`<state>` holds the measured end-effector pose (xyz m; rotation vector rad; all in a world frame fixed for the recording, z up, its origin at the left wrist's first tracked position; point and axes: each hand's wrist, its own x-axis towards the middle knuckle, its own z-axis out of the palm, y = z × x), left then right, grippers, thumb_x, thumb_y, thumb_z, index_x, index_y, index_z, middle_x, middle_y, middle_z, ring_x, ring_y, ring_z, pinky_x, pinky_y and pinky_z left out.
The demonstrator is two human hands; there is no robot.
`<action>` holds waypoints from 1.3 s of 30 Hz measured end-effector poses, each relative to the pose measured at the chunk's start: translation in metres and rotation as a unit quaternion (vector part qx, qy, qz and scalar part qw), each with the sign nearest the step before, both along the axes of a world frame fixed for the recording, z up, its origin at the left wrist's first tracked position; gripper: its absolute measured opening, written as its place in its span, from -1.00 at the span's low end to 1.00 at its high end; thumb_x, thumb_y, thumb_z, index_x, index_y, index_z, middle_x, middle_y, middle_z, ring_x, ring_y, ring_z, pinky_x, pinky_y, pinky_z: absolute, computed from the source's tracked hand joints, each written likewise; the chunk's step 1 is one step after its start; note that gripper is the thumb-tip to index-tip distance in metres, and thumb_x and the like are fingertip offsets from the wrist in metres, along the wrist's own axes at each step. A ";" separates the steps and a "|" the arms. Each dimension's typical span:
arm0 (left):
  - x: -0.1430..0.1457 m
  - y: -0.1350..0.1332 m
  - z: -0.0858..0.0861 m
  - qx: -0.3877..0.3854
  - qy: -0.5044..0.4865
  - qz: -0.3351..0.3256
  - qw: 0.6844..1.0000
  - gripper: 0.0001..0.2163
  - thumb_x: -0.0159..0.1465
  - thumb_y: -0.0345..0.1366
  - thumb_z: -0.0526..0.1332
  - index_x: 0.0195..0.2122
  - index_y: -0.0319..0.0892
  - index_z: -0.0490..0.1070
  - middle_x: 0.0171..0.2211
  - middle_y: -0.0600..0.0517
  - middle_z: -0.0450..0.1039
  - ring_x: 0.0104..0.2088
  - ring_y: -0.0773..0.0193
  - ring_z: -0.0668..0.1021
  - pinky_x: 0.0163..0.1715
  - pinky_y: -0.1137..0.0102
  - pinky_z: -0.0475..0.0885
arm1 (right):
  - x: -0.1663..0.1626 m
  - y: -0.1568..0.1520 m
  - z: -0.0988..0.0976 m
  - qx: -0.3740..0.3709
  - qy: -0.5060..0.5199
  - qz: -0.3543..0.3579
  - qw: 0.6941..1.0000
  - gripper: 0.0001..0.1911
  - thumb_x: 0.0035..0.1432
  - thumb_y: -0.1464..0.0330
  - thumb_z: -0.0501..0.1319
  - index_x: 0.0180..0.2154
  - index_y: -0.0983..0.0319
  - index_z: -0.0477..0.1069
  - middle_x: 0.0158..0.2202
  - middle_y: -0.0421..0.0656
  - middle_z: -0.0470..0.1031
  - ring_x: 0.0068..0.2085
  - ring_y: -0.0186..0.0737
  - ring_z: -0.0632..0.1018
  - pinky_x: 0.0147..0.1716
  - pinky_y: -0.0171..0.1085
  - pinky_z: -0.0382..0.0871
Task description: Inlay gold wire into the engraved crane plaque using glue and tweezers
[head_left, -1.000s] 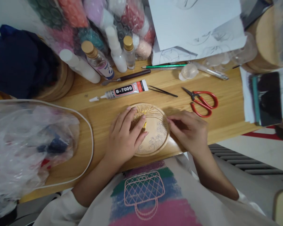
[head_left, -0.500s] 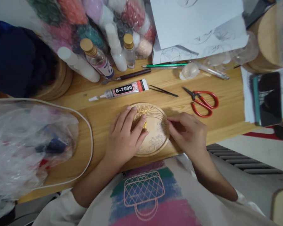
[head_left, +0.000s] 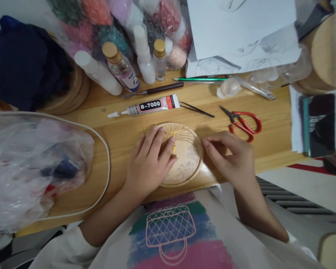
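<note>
A round wooden board [head_left: 184, 153] with a thin rim lies in front of me, printed with fine wave-like lines. Gold wire or thread [head_left: 173, 149] shows on it beside my fingers. My left hand [head_left: 152, 158] rests flat over the board's left part, fingers stretched and slightly spread, hiding what is beneath. Just off the board's right edge is my right hand [head_left: 231, 155], thumb and forefinger pinched together. Whatever it pinches, if anything, is too fine to make out. Red-handled scissors [head_left: 245, 125] lie above my right hand.
Beyond the board lie a B-7000 glue tube [head_left: 149, 105], black tweezers [head_left: 197, 109] and a dark-handled tool [head_left: 164, 88]. Small bottles [head_left: 126, 73] stand behind. Plastic bags [head_left: 64, 160] and a white cable [head_left: 108, 160] are at left, a phone [head_left: 322, 125] at right.
My right hand has moved a little right, away from the board's edge, still pinched. My left hand stays on the board. The whole view has shifted slightly.
</note>
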<state>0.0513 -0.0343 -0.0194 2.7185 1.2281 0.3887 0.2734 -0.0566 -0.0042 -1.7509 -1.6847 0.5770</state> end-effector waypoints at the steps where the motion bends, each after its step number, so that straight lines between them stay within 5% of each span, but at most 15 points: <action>1: 0.000 0.000 -0.001 -0.005 -0.003 0.002 1.000 -0.64 0.33 -0.26 0.20 0.13 -0.21 0.36 0.20 -0.30 0.33 0.24 -0.14 0.36 0.12 -0.04 0.37 | 0.002 0.003 0.003 0.006 -0.002 0.006 1.000 -0.93 0.17 0.39 0.24 -0.35 0.16 0.50 -0.44 -0.20 0.56 -0.43 -0.26 0.53 -0.42 -0.26 0.40; 14: 0.002 0.001 0.001 0.040 0.021 -0.008 0.999 -0.66 0.35 -0.23 0.19 0.10 -0.26 0.39 0.14 -0.31 0.40 0.18 -0.14 0.44 0.05 0.02 0.43 | -0.013 0.051 0.006 0.047 -0.211 0.291 0.932 -0.75 0.32 0.33 0.12 -0.31 0.23 0.55 -0.42 -0.15 0.57 -0.38 -0.22 0.48 -0.37 -0.23 0.24; 26: 0.000 -0.001 -0.001 -0.012 -0.004 0.000 1.000 -0.62 0.33 -0.25 0.21 0.15 -0.22 0.37 0.21 -0.30 0.33 0.24 -0.14 0.37 0.14 -0.01 0.34 | -0.015 0.058 0.002 0.071 -0.241 0.333 0.909 -0.73 0.33 0.35 0.09 -0.36 0.21 0.52 -0.42 -0.16 0.55 -0.41 -0.24 0.45 -0.38 -0.22 0.22; 32: 0.000 0.000 0.001 0.008 0.007 -0.002 1.000 -0.65 0.34 -0.24 0.20 0.11 -0.24 0.40 0.19 -0.30 0.36 0.22 -0.13 0.40 0.12 0.02 0.37 | -0.017 0.062 0.006 0.018 -0.277 0.346 0.896 -0.71 0.33 0.34 0.08 -0.38 0.16 0.52 -0.38 -0.16 0.59 -0.41 -0.24 0.48 -0.36 -0.20 0.26; 39: 0.001 -0.001 0.001 -0.006 0.004 0.001 1.000 -0.64 0.33 -0.24 0.21 0.12 -0.24 0.39 0.20 -0.30 0.35 0.23 -0.14 0.39 0.13 0.00 0.36 | -0.020 0.059 0.003 0.066 -0.253 0.314 0.912 -0.68 0.34 0.34 0.06 -0.39 0.22 0.52 -0.42 -0.16 0.59 -0.44 -0.25 0.49 -0.40 -0.20 0.25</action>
